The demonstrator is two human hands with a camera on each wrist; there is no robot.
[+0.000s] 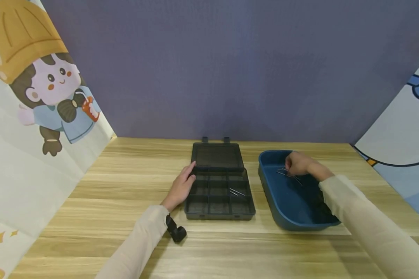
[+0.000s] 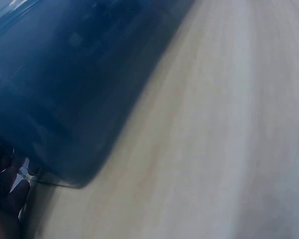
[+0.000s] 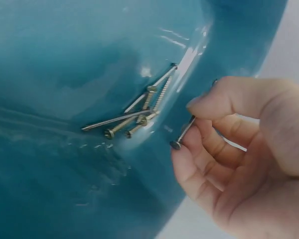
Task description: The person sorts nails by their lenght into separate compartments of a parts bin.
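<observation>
My right hand (image 1: 298, 164) is over the far end of a blue plastic bin (image 1: 270, 197). In the right wrist view its thumb and fingers pinch a thin nail (image 3: 185, 132) with a flat head. Beside it in the bin lies a small pile of screws (image 3: 148, 104) and nails (image 3: 102, 122). My left hand (image 1: 180, 187) rests with extended fingers along the left side of a dark see-through compartment box (image 1: 220, 216). The box lid (image 1: 216, 155) is folded back. Thin metal nails (image 1: 234, 193) lie in a right-hand compartment of the box.
Box and bin stand side by side on a wood-grain table (image 1: 125, 201), a narrow strip of tabletop between them. A purple-grey panel (image 1: 209, 69) rises behind, with cartoon-printed panels (image 1: 21, 155) on both sides. A black wrist device (image 1: 176, 231) is strapped on the left wrist.
</observation>
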